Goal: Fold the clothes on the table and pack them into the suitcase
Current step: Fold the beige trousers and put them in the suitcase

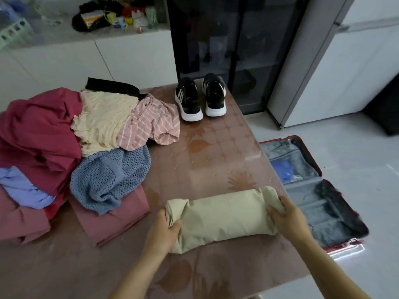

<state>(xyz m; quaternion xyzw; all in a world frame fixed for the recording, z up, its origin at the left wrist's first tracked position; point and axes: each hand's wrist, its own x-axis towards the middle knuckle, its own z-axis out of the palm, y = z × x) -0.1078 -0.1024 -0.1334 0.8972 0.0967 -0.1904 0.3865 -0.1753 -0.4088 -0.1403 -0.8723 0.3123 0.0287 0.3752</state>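
A beige garment (222,216), rolled into a thick bundle, lies on the brown patterned table (216,152) near its front right. My left hand (165,230) grips the roll's left end, and my right hand (285,214) grips its right end. A heap of unfolded clothes fills the table's left side: a dark red piece (38,134), a cream top (101,124), a pink striped shirt (149,124), a blue mesh knit (110,175), a lilac piece (21,186) and a folded pink piece (112,223). The red suitcase (313,190) lies open on the floor to the right, grey lining showing.
A pair of black trainers (200,98) with white soles stands at the table's far edge. Behind it are a dark glass-door cabinet (233,39) and a white counter (86,39) with clutter. Pale floor tiles surround the suitcase. A blue item (282,171) lies in the suitcase.
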